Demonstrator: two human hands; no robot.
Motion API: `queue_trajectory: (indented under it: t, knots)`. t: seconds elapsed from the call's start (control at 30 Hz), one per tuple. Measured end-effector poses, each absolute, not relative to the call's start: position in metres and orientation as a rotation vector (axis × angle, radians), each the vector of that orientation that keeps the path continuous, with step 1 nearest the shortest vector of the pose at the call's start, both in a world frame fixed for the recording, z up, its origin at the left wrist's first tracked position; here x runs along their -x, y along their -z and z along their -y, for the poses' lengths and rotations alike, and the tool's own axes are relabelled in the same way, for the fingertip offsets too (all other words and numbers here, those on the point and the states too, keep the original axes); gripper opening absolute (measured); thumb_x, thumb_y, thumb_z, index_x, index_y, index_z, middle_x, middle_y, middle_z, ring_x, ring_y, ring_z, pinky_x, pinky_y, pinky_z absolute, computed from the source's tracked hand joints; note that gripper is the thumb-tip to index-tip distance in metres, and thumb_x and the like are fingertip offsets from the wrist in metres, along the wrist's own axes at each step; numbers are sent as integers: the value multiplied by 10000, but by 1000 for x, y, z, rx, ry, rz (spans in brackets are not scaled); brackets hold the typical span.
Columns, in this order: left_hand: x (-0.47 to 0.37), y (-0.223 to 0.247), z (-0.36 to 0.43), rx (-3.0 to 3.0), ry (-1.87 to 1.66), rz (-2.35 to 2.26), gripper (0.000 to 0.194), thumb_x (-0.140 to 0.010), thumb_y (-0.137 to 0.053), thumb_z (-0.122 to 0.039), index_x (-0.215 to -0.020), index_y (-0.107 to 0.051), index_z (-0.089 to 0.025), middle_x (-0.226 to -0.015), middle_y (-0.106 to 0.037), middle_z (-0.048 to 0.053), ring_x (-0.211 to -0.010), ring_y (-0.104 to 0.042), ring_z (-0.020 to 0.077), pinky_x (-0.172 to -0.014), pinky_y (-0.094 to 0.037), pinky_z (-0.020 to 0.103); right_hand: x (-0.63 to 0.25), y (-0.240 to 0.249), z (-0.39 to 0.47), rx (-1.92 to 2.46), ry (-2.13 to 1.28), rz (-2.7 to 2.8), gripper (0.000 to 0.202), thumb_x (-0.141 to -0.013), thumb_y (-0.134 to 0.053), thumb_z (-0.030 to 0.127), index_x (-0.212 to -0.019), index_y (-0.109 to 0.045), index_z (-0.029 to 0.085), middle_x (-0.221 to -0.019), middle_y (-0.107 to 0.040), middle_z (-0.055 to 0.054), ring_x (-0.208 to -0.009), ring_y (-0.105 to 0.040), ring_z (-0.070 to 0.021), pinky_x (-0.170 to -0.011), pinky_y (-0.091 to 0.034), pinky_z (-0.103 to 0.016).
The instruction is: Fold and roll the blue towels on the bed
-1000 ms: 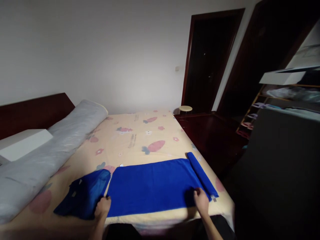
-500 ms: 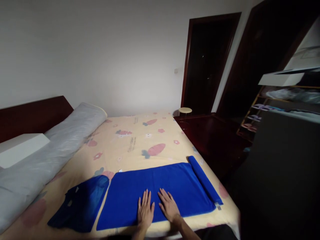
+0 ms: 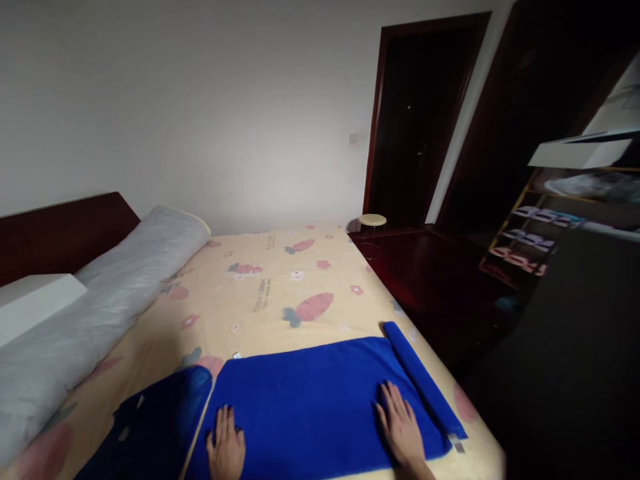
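Note:
A blue towel lies spread flat across the near part of the bed. My left hand rests palm down near its left edge, fingers stretched out. Toward the towel's right side, my right hand also lies flat on the cloth with its fingers extended. Just beyond that hand is a tightly rolled blue towel, lying along the right end, with a small tag at its near tip. To the left of my left hand sits a crumpled darker blue cloth with small white labels.
The bed has a cream sheet printed with carrots and flowers. A grey plastic-wrapped roll and a white box lie at left. Beyond the bed stand a round stool and a shoe rack with several slippers.
My hands have slid apart over the towel, the left hand toward its left edge and the right hand toward the rolled towel. The view has shifted slightly.

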State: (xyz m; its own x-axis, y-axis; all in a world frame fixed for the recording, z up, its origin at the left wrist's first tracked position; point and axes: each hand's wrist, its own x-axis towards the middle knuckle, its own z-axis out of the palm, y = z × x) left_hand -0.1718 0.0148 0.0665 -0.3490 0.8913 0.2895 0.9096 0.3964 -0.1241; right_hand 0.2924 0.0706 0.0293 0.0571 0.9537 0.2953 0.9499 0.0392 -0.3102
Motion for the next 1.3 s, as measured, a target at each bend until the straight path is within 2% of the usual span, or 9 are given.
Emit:
queue_trajectory:
  t: [0.17,0.27,0.4,0.63,0.73,0.93,1.0,1.13,1.3]
  knots:
    - [69,-67,-65,2186,298,2073,579,-912,-292,-161,-1485,-295,-248,-1555,-349,24,-1439,-309,187,-1163,-294,411,-198,-51,-82,1538,-342,2229,549,-1002,-284,477,-1509,-295,266,-1566,-297,-40,-1438,-288,-227,-1153,-300,-446]
    - [27,-62,-88,2554,322,1893,586,-941,-266,-168,-1505,-179,-303,-1572,-304,-7,-1438,-310,162,-1169,-304,398,-163,-51,-95,1424,-423,2335,533,-1006,-294,474,-1503,-298,283,-1562,-289,-32,-1434,-293,-237,-1160,-291,-451]
    - [24,-66,-110,2653,276,1946,556,-966,-284,-265,-1496,-151,-373,-1587,-252,-35,-1446,-295,179,-1179,-287,468,-168,-49,-125,1539,-355,2295,547,-996,-305,491,-1485,-349,251,-1557,-290,-50,-1437,-284,-255,-1170,-264,-476]
    - [130,-68,-129,2067,83,2451,539,-953,-241,-387,-1486,-270,-312,-1581,-252,-18,-1460,-248,184,-1192,-214,472,-277,-35,-195,1984,-114,2076,644,-937,-302,533,-1466,-399,181,-1546,-325,-79,-1437,-283,-258,-1178,-216,-486]
    - [184,-57,-137,1787,77,2625,564,-940,-220,-413,-1488,-287,-300,-1581,-255,-23,-1458,-251,178,-1171,-260,461,-309,-26,-221,2092,-33,1992,705,-907,-274,554,-1464,-407,141,-1529,-366,-92,-1425,-312,-261,-1165,-248,-466]
    - [235,-40,-162,1401,343,2698,580,-886,-326,-441,-1454,-381,-340,-1482,-484,-6,-1406,-374,208,-1079,-388,439,-317,-18,-232,2126,87,1818,782,-906,-160,549,-1476,-355,51,-1551,-329,-120,-1436,-291,-247,-1136,-312,-408]
    - [236,-36,-166,1343,414,2645,646,-863,-359,-471,-1477,-353,-272,-1476,-495,48,-1418,-354,237,-1095,-370,442,-317,-17,-229,2097,89,1822,782,-911,-162,563,-1482,-349,62,-1550,-336,-117,-1438,-288,-243,-1141,-306,-406]
    - [233,-31,-164,1208,613,2513,770,-865,-278,-485,-1516,-205,-80,-1488,-448,182,-1420,-349,268,-1110,-353,440,-320,-14,-225,2070,88,1830,774,-917,-173,566,-1480,-355,66,-1537,-363,-115,-1437,-292,-236,-1151,-288,-403]
    - [227,-38,-155,1281,611,2460,722,-873,-248,-436,-1521,-207,-119,-1423,-528,175,-1364,-434,289,-1081,-371,499,-321,-16,-224,2046,111,1827,785,-908,-171,581,-1477,-363,75,-1537,-360,-126,-1434,-297,-257,-1153,-272,-444]
